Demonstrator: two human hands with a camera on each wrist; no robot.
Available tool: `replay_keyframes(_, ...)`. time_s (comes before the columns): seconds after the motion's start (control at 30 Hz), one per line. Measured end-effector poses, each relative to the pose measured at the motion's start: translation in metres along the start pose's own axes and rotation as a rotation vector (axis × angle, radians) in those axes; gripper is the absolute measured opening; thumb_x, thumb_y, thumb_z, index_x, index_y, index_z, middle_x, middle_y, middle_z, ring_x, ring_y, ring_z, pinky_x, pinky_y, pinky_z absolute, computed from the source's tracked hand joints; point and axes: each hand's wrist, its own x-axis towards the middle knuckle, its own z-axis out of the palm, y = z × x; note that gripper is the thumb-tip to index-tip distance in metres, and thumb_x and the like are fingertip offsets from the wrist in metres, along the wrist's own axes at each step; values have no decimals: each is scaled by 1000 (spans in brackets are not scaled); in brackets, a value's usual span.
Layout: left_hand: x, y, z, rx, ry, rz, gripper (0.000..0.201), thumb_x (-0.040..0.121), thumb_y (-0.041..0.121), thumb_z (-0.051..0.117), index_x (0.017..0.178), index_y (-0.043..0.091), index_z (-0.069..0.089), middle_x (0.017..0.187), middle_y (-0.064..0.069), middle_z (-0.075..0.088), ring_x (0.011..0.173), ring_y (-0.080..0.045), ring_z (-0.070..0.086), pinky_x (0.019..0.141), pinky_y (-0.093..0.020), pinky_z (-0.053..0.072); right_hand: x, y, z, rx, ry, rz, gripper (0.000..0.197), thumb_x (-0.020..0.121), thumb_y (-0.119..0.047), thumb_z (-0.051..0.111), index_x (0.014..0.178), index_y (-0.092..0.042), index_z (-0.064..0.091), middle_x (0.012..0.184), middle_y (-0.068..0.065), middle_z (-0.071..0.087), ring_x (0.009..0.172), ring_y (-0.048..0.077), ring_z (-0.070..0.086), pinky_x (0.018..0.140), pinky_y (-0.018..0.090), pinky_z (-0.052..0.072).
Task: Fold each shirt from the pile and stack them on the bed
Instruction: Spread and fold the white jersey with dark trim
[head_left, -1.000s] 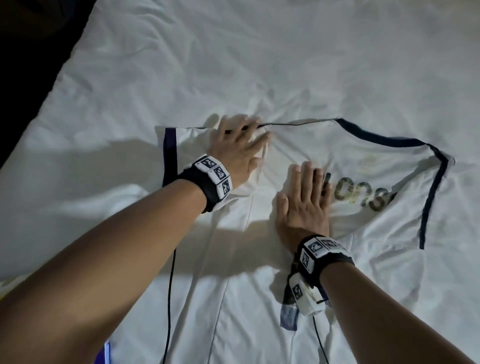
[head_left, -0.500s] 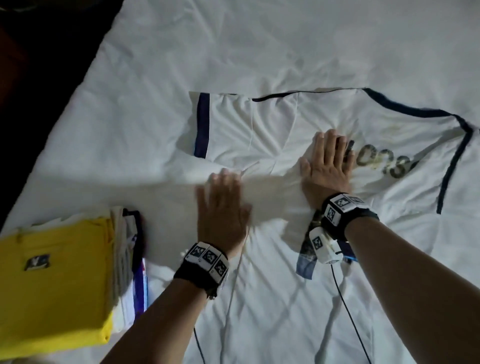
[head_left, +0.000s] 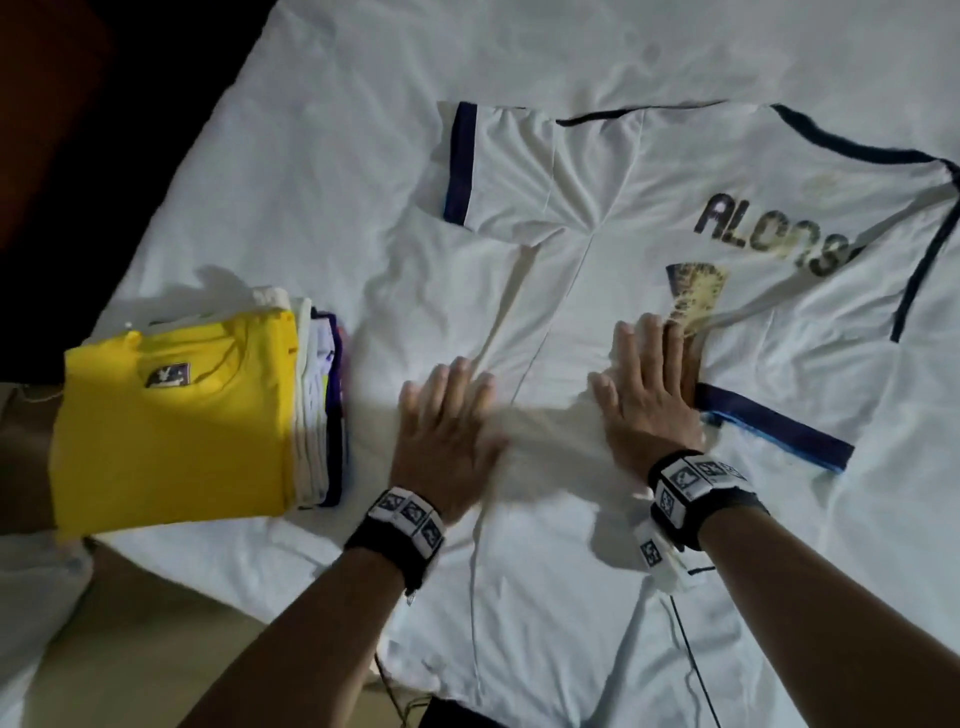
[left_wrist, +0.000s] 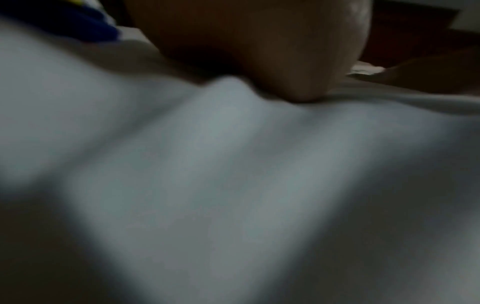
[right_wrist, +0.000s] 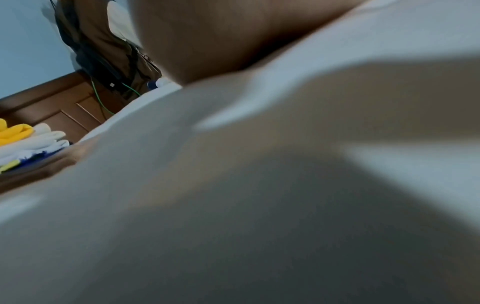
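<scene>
White jersey (head_left: 649, 218) spread back-up across middle of bed (head_left: 363, 78), collar toward far right corner, both sleeves turned in over body. Left hand (head_left: 447, 441) and right hand (head_left: 649, 405) flat on body side by side, fingers straight, gripping nothing; apparently smoothing creases so next fold lies true. Right fingertips (head_left: 670, 332) at printed number, beside inward-folded cuff. Folded stack (head_left: 171, 421), yellow on top, at left edge, well apart from jersey, likely to leave folding room. Wrist views blurred: only cloth and palms discernible.

White shirt (head_left: 649, 218) back reads "ALONS", rest hidden; other marks unreadable.
</scene>
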Motion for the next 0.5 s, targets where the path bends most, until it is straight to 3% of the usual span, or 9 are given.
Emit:
replay_keyframes(0.1,-10,-19,-8,-16,13,-184,76,103,58,30,162,11,22,169,-20,11,155,-42,10,121,-65,10,-1,-3,2,2,-2,23,66,107,-53,12,161,-27,-16,165,1,-32,151,22,-31,122,38,-21)
replay_keyframes(0.13,-14,-13,-10,-27,13,-178,78,102,59,32,162,10,22,169,-22,11,155,-42,10,121,-65,10,-1,-5,2,3,-2,28,66,107,-53,12,161,-26,-17,164,1,-33,151,23,-31,123,39,-20)
replay_keyframes(0.23,-35,11,-1,-53,-36,93,80,101,63,31,163,14,17,170,-18,6,157,-37,9,119,-65,17,0,-8,3,-22,-2,32,67,106,-52,9,160,-25,-17,165,3,-31,152,25,-30,124,42,-18)
replay_keyframes(0.3,-41,10,3,-62,-76,127,80,102,62,29,164,16,12,171,-12,1,158,-32,4,119,-64,17,0,-9,2,-35,9,41,66,106,-50,9,162,-23,-13,167,6,-26,153,27,-25,125,45,-15)
replay_keyframes(0.33,-39,7,2,-57,-75,75,79,101,62,29,164,16,13,171,-12,5,158,-32,6,119,-64,17,1,-11,1,-34,25,52,66,106,-48,12,163,-21,-7,169,8,-20,155,29,-20,125,47,-12)
replay_keyframes(0.4,-28,4,-4,-54,-28,-25,74,100,56,34,159,11,30,165,-18,27,152,-39,26,114,-66,26,6,-18,-7,-41,57,82,65,102,-40,22,162,-15,14,170,13,1,157,34,-4,126,50,-8)
replay_keyframes(0.5,9,13,-23,-65,52,-97,62,97,51,41,143,11,49,134,-20,54,120,-42,53,95,-59,45,20,-32,-32,-77,51,135,62,85,-32,36,142,-9,41,150,18,38,146,36,26,125,58,0)
